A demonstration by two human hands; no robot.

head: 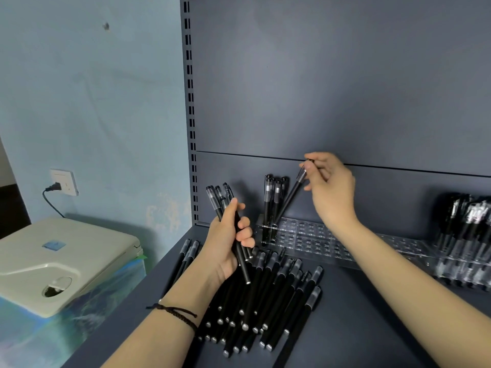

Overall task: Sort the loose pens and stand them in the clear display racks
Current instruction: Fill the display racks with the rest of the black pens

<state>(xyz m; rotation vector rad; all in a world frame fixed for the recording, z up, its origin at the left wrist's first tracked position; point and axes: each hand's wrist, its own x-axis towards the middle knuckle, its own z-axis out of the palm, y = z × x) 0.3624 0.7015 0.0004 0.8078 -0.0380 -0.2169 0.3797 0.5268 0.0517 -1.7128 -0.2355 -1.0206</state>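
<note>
Fingertips [312, 156] of my right hand [332, 187] pinch pen [291, 193] by cap, tip slanting down below them toward clear rack [313, 239], likely steering for hole. Left hand [225, 243] grips spare bundle [221, 200] as ready supply; loose pile [271, 296] lies under its wrist.

Filled rack [467, 243] blurred, cut by right edge, pen pile [268, 301] partly under forearm [164, 325]
</note>
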